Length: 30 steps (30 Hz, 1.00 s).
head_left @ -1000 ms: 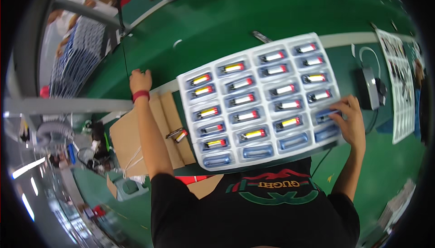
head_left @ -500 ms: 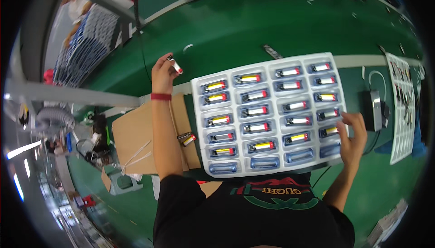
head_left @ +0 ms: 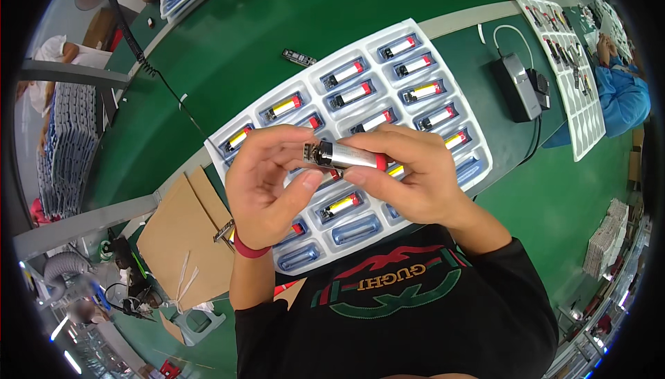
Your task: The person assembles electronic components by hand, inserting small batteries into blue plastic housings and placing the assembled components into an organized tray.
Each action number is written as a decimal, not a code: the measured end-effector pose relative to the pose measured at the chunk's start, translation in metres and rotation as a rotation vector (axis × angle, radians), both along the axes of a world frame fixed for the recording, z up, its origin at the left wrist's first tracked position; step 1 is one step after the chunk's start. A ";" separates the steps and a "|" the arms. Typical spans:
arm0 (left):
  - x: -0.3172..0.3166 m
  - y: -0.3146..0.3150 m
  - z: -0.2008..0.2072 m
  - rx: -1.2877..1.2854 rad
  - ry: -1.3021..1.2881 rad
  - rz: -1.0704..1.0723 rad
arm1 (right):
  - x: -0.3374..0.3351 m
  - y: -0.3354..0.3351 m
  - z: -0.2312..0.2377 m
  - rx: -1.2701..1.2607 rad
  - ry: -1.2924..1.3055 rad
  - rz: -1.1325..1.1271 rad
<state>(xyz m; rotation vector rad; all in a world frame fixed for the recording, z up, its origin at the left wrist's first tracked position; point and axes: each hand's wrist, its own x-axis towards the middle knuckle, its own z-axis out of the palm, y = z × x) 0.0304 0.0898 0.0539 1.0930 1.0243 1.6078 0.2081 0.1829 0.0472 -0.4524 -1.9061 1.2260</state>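
A silver cylindrical battery (head_left: 350,157) with a red end and a black end with a small circuit part is held above the white tray (head_left: 478,130). My right hand (head_left: 422,171) pinches it near the red end, between thumb and fingers. Cupped around the black end is my left hand (head_left: 267,178), its thumb and fingers apart; I see no firm grip there. In the tray's blue-lined slots lie several similar batteries, some silver and some with a yellow wrap, such as this yellow one (head_left: 284,107). The near slots (head_left: 357,229) show no battery. My hands hide the tray's middle.
A small dark part (head_left: 299,57) lies beyond the tray. Flattened cardboard (head_left: 180,233) is at the left, with a similar piece (head_left: 225,231) at its edge. To the right stand a black-and-grey power adapter (head_left: 518,88) with a cable, another tray (head_left: 589,126) and a person in blue (head_left: 620,95).
My left hand has brought the battery from the far left to above the tray. My right hand has left the tray's right edge and now grips the battery. The view has turned.
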 end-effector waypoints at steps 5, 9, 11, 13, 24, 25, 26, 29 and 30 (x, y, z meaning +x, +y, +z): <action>-0.005 0.000 0.017 0.133 0.709 0.134 | 0.016 0.004 0.003 -0.134 -0.138 0.127; -0.003 0.002 0.034 0.192 0.996 0.104 | 0.019 0.004 0.000 -0.167 -0.118 0.173; -0.004 0.002 0.037 0.191 1.058 0.074 | 0.019 0.005 -0.002 -0.178 -0.101 0.187; -0.003 0.002 0.034 0.234 1.114 0.073 | 0.018 0.007 -0.007 -0.127 -0.049 0.195; 0.008 -0.003 0.049 0.294 1.223 0.012 | 0.027 0.009 -0.009 -0.097 -0.005 0.232; 0.009 -0.002 0.048 0.292 1.223 0.011 | 0.027 0.010 -0.010 -0.043 0.016 0.228; 0.009 -0.002 0.048 0.294 1.225 0.011 | 0.028 0.010 -0.010 -0.041 0.017 0.227; 0.011 -0.001 0.049 0.284 1.261 -0.026 | 0.032 0.009 -0.009 -0.013 -0.005 0.206; 0.012 -0.001 0.049 0.248 1.259 -0.030 | 0.033 0.009 -0.009 -0.018 -0.007 0.205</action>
